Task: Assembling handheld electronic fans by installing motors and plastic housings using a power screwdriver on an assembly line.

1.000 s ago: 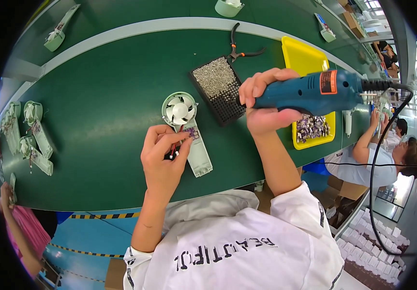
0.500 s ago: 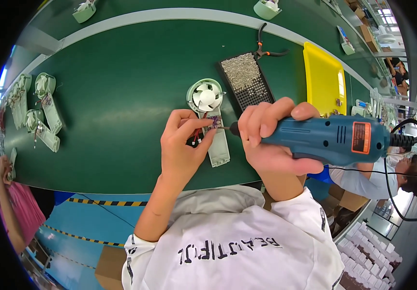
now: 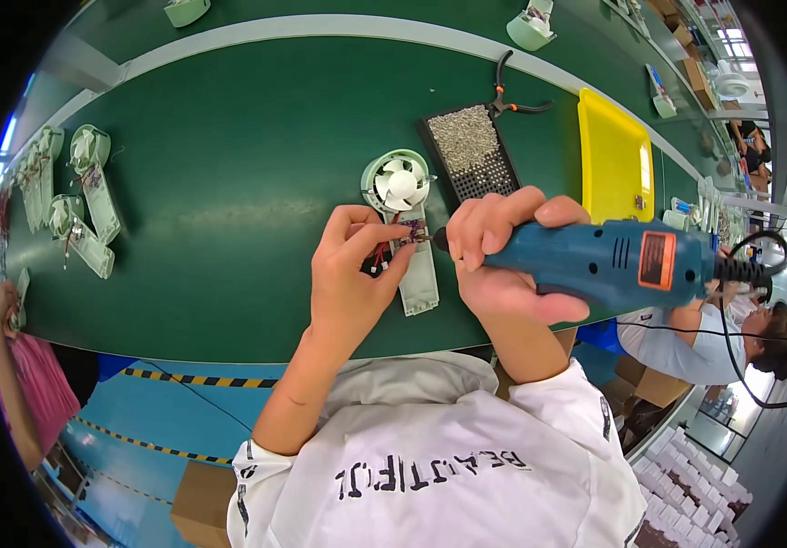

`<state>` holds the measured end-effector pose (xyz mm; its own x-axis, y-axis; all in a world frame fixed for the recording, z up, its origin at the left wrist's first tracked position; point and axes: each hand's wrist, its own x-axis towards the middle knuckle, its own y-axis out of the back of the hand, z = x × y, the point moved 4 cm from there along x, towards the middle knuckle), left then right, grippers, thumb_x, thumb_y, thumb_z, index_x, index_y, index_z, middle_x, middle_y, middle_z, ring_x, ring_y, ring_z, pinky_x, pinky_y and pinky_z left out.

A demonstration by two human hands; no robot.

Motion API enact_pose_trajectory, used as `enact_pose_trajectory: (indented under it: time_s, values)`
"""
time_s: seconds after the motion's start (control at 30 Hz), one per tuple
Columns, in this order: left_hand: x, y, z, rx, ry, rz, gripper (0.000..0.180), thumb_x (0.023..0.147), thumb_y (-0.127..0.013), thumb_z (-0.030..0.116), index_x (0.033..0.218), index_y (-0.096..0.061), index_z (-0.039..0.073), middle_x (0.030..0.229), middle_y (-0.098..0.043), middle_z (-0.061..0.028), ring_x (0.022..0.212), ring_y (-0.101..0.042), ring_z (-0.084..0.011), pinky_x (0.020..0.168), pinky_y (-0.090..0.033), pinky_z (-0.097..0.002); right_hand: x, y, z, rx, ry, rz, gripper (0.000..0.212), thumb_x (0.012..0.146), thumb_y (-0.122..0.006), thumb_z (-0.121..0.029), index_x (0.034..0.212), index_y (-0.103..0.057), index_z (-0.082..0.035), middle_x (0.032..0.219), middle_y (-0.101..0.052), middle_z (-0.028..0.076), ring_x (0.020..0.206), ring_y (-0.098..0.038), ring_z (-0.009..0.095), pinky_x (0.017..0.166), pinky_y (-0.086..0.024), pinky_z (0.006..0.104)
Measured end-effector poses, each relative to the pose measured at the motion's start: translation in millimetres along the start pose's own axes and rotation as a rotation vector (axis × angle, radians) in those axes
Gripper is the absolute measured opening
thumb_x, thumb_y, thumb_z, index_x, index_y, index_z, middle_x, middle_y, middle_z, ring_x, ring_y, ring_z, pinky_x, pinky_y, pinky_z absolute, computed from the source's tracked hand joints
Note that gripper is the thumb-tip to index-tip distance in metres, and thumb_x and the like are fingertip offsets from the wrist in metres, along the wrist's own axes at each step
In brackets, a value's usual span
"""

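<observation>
A pale green fan housing [image 3: 420, 285] with a white fan [image 3: 401, 184] at its far end lies on the green table before me. My left hand [image 3: 350, 269] pinches a small circuit board [image 3: 412, 229] against the housing's flat arm. Red and black wires [image 3: 379, 259] with white plugs hang beside those fingers. Wrapped around a blue electric screwdriver [image 3: 594, 263], my right hand [image 3: 503, 265] holds it nearly level. Its thin bit points left and meets the board at my left fingertips; the exact contact spot is too small to make out.
Behind my right hand are a black tray [image 3: 501, 173] of small screws, pliers [image 3: 503, 102] and a yellow tray [image 3: 614, 151]. More fan housings [image 3: 92, 196] lie at far left. A white rail [image 3: 320, 27] borders the table's far side. People sit at both sides; the screwdriver's cord [image 3: 731, 352] hangs right.
The screwdriver's body has come slightly left, its bit still at the board. My left hand keeps its pinch. The view has turned a little, and pieces beyond the rail appear farther right.
</observation>
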<state>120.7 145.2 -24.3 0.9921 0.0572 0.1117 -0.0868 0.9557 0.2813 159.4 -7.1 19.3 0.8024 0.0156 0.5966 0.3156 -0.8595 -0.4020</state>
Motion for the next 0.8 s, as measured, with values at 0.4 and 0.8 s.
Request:
enact_pose_trajectory:
  time_s: [0.4,0.8]
  values:
    - [-1.3,-5.0,-1.2,0.016,-0.055,0.014,0.021,0.075,-0.084,0.001,0.093,-0.072,0.003,0.095,-0.054,-0.0065,0.073,-0.062,-0.0179,0.061,-0.052,-0.0315,11.6,5.0,-6.3,0.087,-0.018,0.148,0.085,0.082,-0.052,-0.086,0.127,-0.050,-0.014,0.082,-0.052,0.005,0.051,-0.048,0.015,0.048,-0.043,0.0312]
    - [-1.4,-7.5,-3.1,0.001,-0.089,0.041,0.019,0.076,-0.082,-0.003,0.091,-0.071,0.001,0.094,-0.054,-0.0069,0.070,-0.062,-0.0178,0.059,-0.051,-0.0312,11.9,4.0,-5.7,0.090,0.009,0.156,0.085,0.083,-0.049,-0.087,0.127,-0.050,-0.015,0.082,-0.052,0.004,0.049,-0.047,0.013,0.046,-0.043,0.0305]
